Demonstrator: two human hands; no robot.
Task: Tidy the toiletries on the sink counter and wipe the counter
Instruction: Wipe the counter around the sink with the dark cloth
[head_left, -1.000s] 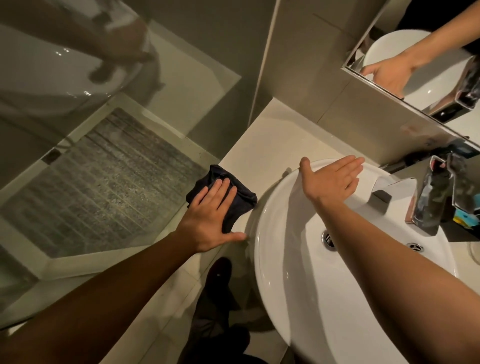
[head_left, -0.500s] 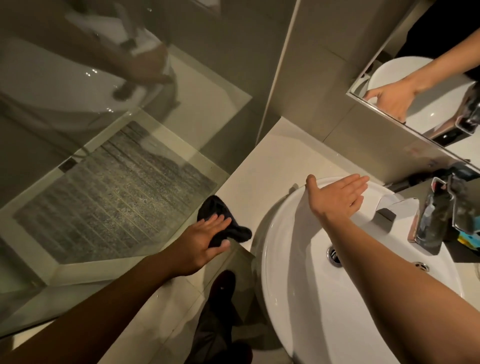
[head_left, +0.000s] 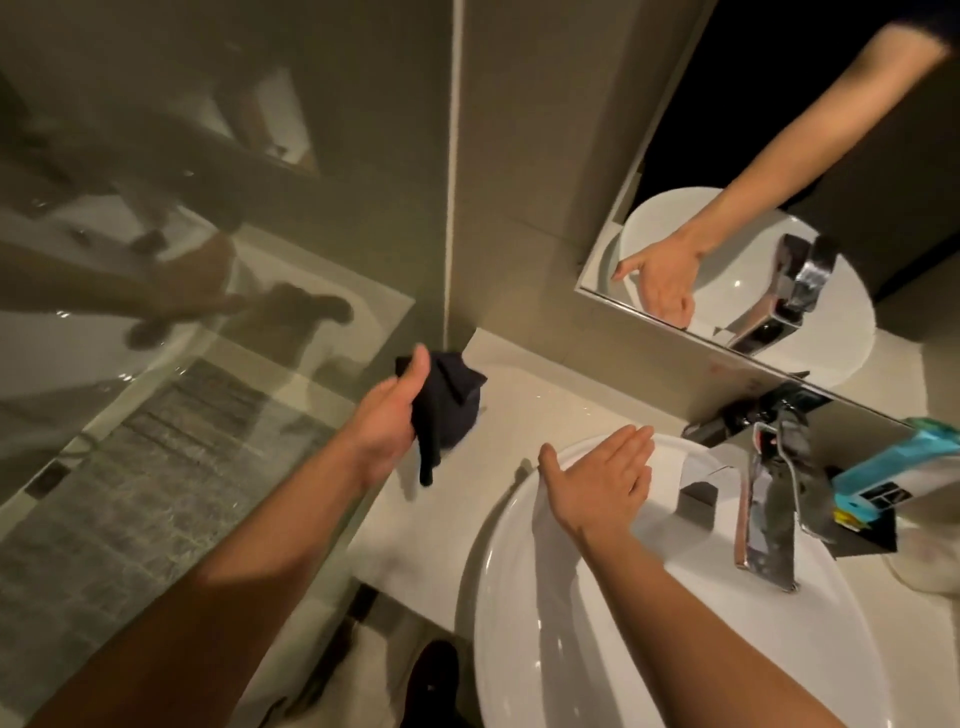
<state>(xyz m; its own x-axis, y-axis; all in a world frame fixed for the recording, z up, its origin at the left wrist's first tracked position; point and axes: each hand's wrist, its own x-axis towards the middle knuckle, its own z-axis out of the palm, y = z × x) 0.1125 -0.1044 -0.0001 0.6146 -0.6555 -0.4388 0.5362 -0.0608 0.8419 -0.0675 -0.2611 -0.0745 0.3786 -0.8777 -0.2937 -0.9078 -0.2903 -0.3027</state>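
- Black cloth (head_left: 449, 410) is gripped in the left hand (head_left: 387, 428), with thumb and curled fingers closed round its bunched top; a loose tail is left dangling below the palm.
- The cloth is held over the left end of the pale counter (head_left: 524, 410), close to the corner where the tiled wall meets the glass shower panel (head_left: 218, 332); whether its folds touch the surface cannot be told.
- The right hand (head_left: 597, 480) is kept flat and open, fingers straight and together, with nothing held, over the far-left rim of the white basin (head_left: 524, 639); contact with the rim cannot be confirmed.
- A bare strip of counter is seen between the cloth and the basin rim, and another along the back wall under the mirror (head_left: 779, 171).
- The counter's front edge is overhung by the basin.
- Behind the bowl the chrome faucet (head_left: 769, 525) is mounted; just to its right a blue-and-white pack (head_left: 898, 467) is seen lying over a black tray (head_left: 878, 543), crowding the right end.
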